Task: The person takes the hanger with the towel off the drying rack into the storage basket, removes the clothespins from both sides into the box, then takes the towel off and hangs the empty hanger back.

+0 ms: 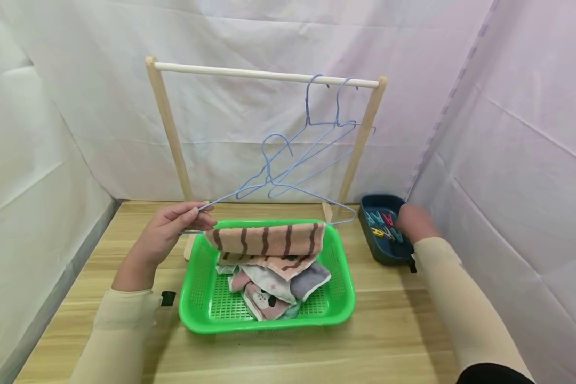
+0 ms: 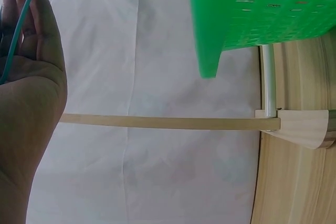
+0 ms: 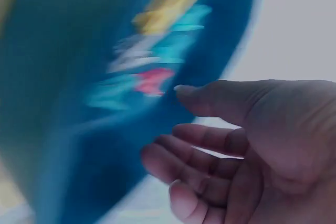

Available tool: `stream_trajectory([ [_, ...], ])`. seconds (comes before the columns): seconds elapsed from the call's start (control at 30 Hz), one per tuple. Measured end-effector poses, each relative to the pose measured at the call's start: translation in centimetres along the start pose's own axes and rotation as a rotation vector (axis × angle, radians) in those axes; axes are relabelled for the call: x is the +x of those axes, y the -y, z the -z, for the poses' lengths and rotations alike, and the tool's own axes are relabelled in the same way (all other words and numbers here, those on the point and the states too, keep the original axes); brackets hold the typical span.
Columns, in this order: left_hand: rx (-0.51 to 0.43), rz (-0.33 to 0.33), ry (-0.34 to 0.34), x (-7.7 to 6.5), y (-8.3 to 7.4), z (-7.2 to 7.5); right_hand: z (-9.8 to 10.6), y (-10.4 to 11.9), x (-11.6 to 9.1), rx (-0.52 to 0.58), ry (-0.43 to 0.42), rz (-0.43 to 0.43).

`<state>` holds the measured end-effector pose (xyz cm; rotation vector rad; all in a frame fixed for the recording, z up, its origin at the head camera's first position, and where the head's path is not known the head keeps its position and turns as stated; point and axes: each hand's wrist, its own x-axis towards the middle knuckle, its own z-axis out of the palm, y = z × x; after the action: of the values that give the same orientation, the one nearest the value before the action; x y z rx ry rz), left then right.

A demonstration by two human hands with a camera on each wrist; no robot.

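Note:
My left hand (image 1: 165,232) grips one end of a blue wire hanger (image 1: 269,178), its hook pointing up. A brown-striped towel (image 1: 264,240) is draped over the hanger's lower bar, above a green basket (image 1: 188,309). The left wrist view shows the hanger's wire (image 2: 19,30) running across the fingers. Over at the right, my right hand (image 1: 416,223) is at the edge of a dark blue tray (image 1: 373,245) of small clothespins (image 1: 388,218). In the right wrist view, thumb and loosely bent fingers stand apart with nothing between them; the red clothespin (image 3: 153,81) is blurred nearby.
Several small cloths (image 1: 269,296) lie heaped in the basket. Behind it stands a wooden rack with a white rail (image 1: 230,71); two more blue hangers (image 1: 308,101) hang at its right end. White fabric walls (image 1: 523,160) enclose the wooden table (image 1: 389,330).

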<state>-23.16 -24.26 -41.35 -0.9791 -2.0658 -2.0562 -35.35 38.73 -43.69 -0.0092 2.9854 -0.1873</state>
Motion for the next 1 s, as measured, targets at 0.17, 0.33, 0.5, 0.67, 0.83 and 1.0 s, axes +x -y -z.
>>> stream_trajectory([
  [0.17, 0.013, -0.001, -0.004, 0.0, 0.3, 0.0, 4.5, 5.3, -4.3, -0.002, -0.086, 0.011],
  [0.33, 0.013, -0.004, -0.002, 0.0, 0.4, 0.2, 8.0, 12.1, -10.6, 0.004, -0.230, 0.113],
  [0.5, 0.013, -0.001, -0.005, -0.1, 0.2, 0.3, 8.0, 17.6, -14.5, 0.063, -0.390, 0.358],
  [0.67, 0.024, -0.002, -0.012, 0.1, -0.1, 0.4, 6.5, 22.1, -15.2, 0.168, -0.406, 0.825],
  [0.83, 0.031, 0.001, -0.017, 0.4, -0.1, 0.2, 4.6, 25.9, -13.6, 0.087, -0.442, 1.030],
  [1.0, 0.033, 0.000, -0.018, 0.5, -0.1, 0.3, 3.0, 28.4, -11.9, 0.037, -0.415, 1.051],
])
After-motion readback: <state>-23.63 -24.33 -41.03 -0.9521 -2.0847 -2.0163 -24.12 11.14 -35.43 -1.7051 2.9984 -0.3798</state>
